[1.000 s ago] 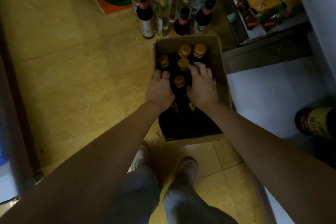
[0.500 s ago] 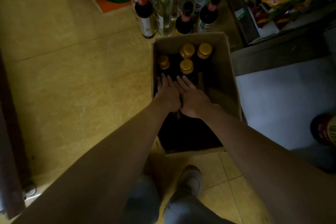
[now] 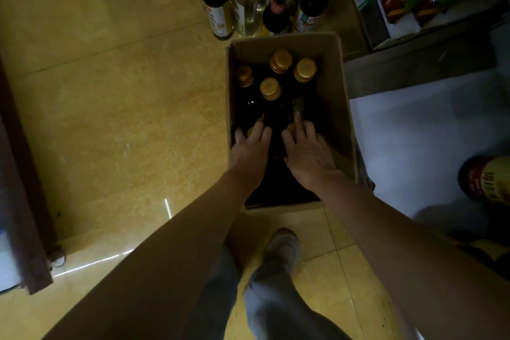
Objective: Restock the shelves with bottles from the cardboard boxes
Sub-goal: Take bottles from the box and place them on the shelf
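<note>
A dim shop aisle with a yellow tiled floor, seen from above: a person stands over an open cardboard box set on the tiles, and both hands reach down into it. Four dark bottles with gold caps stand upright in the far half of the box, necks pointing up at the camera. The left hand and the right hand lie side by side in the near half, fingers extended forward and loosely spread, gripping nothing that can be made out. Gold glints beneath the fingertips suggest further caps there, but the shadow is too deep to be sure.

The standing bottles lie just ahead of both sets of fingertips, and the nearest gold cap sits about midway between the two hands, so either could take it by the neck and lift straight up. Beyond the box, a group of mixed bottles waits on the floor, and a shelf with packaged goods rises at the right.
</note>
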A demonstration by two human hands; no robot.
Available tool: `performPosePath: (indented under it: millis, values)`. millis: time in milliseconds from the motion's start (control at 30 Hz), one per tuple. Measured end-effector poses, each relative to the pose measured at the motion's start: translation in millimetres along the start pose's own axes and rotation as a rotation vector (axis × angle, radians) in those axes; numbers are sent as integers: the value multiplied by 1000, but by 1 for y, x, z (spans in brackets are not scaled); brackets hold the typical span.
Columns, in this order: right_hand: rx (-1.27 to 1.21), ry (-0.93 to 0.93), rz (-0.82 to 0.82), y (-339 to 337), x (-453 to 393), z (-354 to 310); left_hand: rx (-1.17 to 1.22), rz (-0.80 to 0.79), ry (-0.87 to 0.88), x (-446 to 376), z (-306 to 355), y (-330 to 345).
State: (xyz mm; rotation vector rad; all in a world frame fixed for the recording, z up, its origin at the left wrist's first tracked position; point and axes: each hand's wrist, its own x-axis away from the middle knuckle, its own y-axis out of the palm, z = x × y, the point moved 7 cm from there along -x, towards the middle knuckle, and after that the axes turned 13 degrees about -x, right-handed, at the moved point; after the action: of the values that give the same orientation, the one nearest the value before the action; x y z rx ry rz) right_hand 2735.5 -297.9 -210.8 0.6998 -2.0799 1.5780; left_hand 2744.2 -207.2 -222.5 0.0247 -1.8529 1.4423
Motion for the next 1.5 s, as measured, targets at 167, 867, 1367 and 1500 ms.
performPosePath:
  millis: [167,867,1367,1500]
  values:
    - [53,70,-151,27,16,23,140,-21,-40,14,10,8]
    - [-233,104,167,-174,111,-37,411,159,-144,87,-58,-211]
    - [-414,145,656,-402,311,-164,339,334,-8,280,-119,-453]
    - [-395,136,742,-452,368,-199,297,375,23,341,-130,-517]
